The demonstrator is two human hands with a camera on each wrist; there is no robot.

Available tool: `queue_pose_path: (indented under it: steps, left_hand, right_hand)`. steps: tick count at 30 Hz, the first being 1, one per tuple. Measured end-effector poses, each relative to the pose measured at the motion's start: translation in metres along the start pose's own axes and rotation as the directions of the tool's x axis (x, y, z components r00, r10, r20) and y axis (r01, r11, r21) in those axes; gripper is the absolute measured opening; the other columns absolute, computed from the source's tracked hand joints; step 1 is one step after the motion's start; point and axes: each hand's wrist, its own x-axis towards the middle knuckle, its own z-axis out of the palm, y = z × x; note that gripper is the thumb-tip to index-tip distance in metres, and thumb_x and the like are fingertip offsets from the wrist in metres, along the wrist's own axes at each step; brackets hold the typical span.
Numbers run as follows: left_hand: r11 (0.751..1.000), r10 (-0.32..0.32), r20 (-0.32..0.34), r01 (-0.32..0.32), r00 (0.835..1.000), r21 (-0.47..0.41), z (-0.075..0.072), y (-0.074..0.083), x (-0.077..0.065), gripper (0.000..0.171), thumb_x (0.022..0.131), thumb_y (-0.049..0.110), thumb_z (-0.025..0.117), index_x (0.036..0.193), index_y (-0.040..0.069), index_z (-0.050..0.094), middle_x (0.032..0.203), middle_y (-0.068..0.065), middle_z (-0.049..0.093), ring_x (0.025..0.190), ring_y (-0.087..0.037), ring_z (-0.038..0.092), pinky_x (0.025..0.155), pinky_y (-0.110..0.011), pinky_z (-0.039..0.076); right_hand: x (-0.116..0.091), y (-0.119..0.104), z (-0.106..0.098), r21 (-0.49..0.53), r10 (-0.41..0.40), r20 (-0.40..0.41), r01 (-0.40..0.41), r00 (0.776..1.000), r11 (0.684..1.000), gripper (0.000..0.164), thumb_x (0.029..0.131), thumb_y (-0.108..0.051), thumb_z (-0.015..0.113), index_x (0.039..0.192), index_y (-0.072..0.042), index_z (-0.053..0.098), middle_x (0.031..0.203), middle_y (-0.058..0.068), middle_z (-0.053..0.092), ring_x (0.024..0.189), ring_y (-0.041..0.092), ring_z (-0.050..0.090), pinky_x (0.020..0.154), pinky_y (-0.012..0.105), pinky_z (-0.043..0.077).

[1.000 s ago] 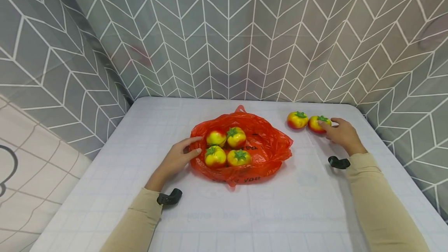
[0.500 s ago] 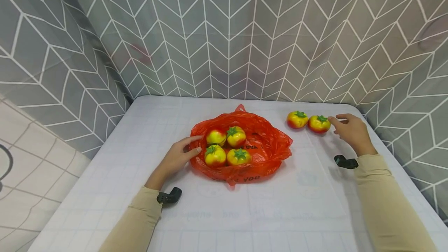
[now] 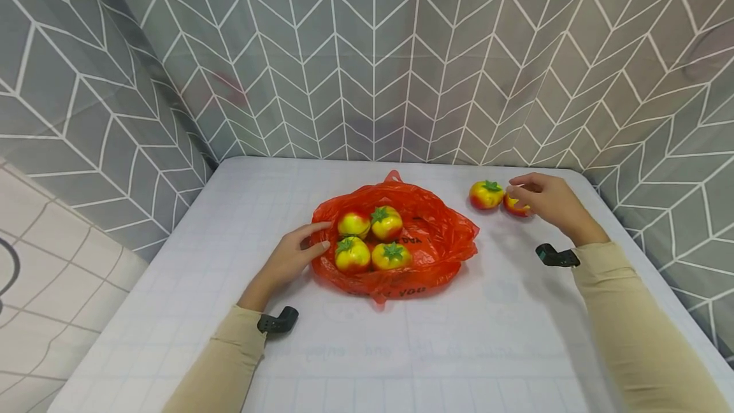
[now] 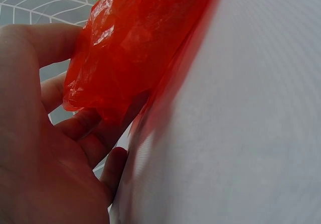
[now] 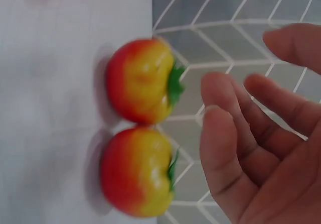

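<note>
A red plastic bag (image 3: 438, 234) lies spread on the table with its mouth facing up. Several yellow-red toy persimmons (image 3: 353, 255) with green leaf tops sit inside its left half. My left hand (image 3: 287, 260) rests against the bag's left edge, thumb and fingers apart. In the left wrist view, the red film (image 4: 130, 48) partly hides those fingertips. Two more persimmons stand side by side at the back right, the left one (image 3: 486, 195) and the right one (image 5: 140, 81). Above the right one hovers my right hand (image 3: 550, 204), fingers loosely bent, holding nothing; it partly covers that fruit.
A white cloth with faint lettering covers the table (image 3: 436, 362). Grey curtains (image 3: 373, 69) with white chevron lines stand behind the table and at both sides. Black camera mounts (image 3: 278, 321) sit on both wrists.
My right hand drew back from the right persimmon to its right, then moved left and up over it. The fruits, the bag and my left hand stay in place.
</note>
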Motion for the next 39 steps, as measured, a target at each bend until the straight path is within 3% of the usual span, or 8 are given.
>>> queue_pose_path:
  steps: [6, 9, 24, 32, 39]
  left_hand:
    - [1.000, 0.000, 0.005, 0.000, 1.000, 0.009, 0.000, 0.000, 0.001, 0.045, 0.097, 0.035, 0.065, 0.141, 0.026, 0.058, 0.149, -0.006, 0.049, 0.140, -0.031, 0.041, 0.113, -0.054, 0.035]
    - [1.000, 0.003, 0.006, -0.003, 1.000, 0.008, 0.000, -0.001, 0.001, 0.045, 0.097, 0.035, 0.065, 0.141, 0.027, 0.058, 0.149, -0.006, 0.049, 0.140, -0.031, 0.040, 0.113, -0.055, 0.034]
    - [1.000, -0.009, 0.010, 0.008, 1.000, 0.024, -0.001, 0.000, 0.000, 0.046, 0.097, 0.036, 0.064, 0.142, 0.026, 0.058, 0.149, -0.007, 0.049, 0.140, -0.031, 0.041, 0.113, -0.055, 0.035]
    - [1.000, 0.003, 0.006, -0.003, 1.000, 0.027, -0.001, 0.002, -0.001, 0.045, 0.097, 0.035, 0.064, 0.141, 0.026, 0.058, 0.148, -0.007, 0.050, 0.139, -0.031, 0.042, 0.113, -0.054, 0.035]
    - [0.998, 0.055, 0.004, -0.055, 0.998, 0.012, -0.001, 0.001, 0.000, 0.046, 0.098, 0.030, 0.065, 0.142, 0.020, 0.058, 0.146, -0.010, 0.052, 0.137, -0.032, 0.044, 0.114, -0.053, 0.034]
  right_hand:
    - [0.003, -0.019, 0.005, 0.029, -0.072, 0.063, 0.070, 0.995, 0.997, 0.055, 0.099, -0.044, 0.061, 0.134, -0.001, 0.058, 0.115, 0.022, 0.066, 0.100, 0.034, 0.063, 0.075, 0.032, 0.058]
    - [0.003, -0.027, 0.010, 0.048, -0.108, 0.098, 0.104, 0.989, 0.993, 0.053, 0.098, -0.041, 0.064, 0.133, -0.002, 0.060, 0.116, 0.020, 0.066, 0.098, 0.034, 0.062, 0.071, 0.031, 0.058]
    - [0.002, -0.087, 0.042, 0.072, -0.252, 0.230, 0.242, 0.940, 0.968, 0.042, 0.096, -0.033, 0.069, 0.130, -0.008, 0.063, 0.111, 0.011, 0.069, 0.096, 0.028, 0.066, 0.080, 0.042, 0.060]
    - [0.005, -0.103, 0.052, 0.085, -0.289, 0.274, 0.277, 0.917, 0.957, 0.043, 0.094, -0.033, 0.071, 0.128, -0.007, 0.065, 0.111, 0.010, 0.068, 0.096, 0.026, 0.065, 0.079, 0.039, 0.060]
    - [0.012, -0.108, 0.065, 0.093, -0.339, 0.351, 0.327, 0.873, 0.940, 0.044, 0.093, -0.033, 0.072, 0.128, -0.008, 0.066, 0.112, 0.004, 0.069, 0.102, 0.024, 0.063, 0.085, 0.039, 0.057]
